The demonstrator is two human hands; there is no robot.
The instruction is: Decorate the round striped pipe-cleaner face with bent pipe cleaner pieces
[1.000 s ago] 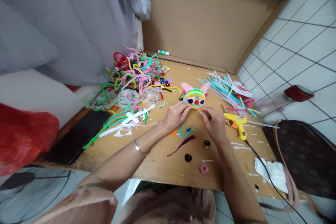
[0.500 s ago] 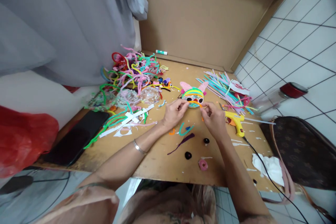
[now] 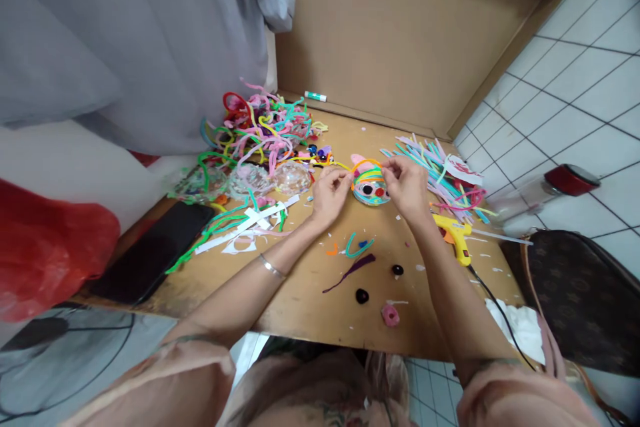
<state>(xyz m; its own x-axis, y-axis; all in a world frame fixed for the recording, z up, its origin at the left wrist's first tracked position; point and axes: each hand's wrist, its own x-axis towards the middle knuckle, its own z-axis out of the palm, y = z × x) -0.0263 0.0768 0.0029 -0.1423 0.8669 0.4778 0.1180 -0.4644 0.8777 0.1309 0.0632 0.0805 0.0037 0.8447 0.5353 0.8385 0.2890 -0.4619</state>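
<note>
Between my hands sits a decorated clear ball (image 3: 371,197) with striped pipe cleaners over its top, dark eyes, a red nose and pink ears. An orange pipe cleaner (image 3: 369,162) arches over the top of the ball, in front of the ears. My left hand (image 3: 331,195) pinches its left end beside the ball. At the other side, my right hand (image 3: 406,187) grips the right end and hides part of the ball's face and one ear. Nearer me lie a bent teal pipe cleaner (image 3: 359,253), a purple strip (image 3: 356,269), black beads (image 3: 362,295) and a pink ring (image 3: 390,315).
A tangled pile of pipe cleaners (image 3: 265,127) and clear balls (image 3: 293,177) lie at left, near a black phone (image 3: 153,253). At right are straight pipe cleaners (image 3: 425,163), a yellow glue gun (image 3: 459,238), a bottle (image 3: 550,190) and a brown bag (image 3: 585,300). Cardboard (image 3: 375,40) stands behind.
Both hands have lifted the orange pipe cleaner from in front of the face up over the top of the ball. My hands are further apart, and the view has shifted slightly.
</note>
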